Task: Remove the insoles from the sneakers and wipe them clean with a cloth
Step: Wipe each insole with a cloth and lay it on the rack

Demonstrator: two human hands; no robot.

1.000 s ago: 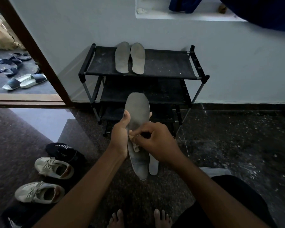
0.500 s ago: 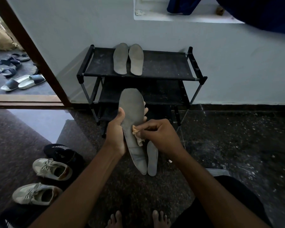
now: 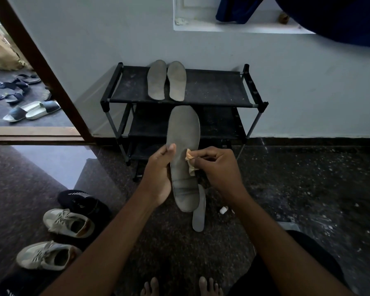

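Note:
My left hand (image 3: 159, 174) grips a grey insole (image 3: 183, 146) by its left edge and holds it upright in front of me. A small tan cloth (image 3: 190, 162) is pinched in my right hand (image 3: 217, 169) and lies against the insole's right side, near its middle. Another grey insole (image 3: 199, 212) lies on the floor, partly hidden behind the held one. Two more insoles (image 3: 166, 80) rest side by side on the top shelf of the black shoe rack (image 3: 212, 88). Two light sneakers (image 3: 68, 223) (image 3: 47, 255) stand on the floor at lower left.
A dark shoe (image 3: 81, 201) sits behind the sneakers. A small white cap-like object (image 3: 223, 210) lies on the floor by my right wrist. Slippers (image 3: 32, 110) lie beyond the doorway at left. My bare toes (image 3: 179, 287) show at the bottom edge.
The cloth in my right hand has slid up the insole, from its lower middle toward its centre. The held insole has shifted slightly up and tilted.

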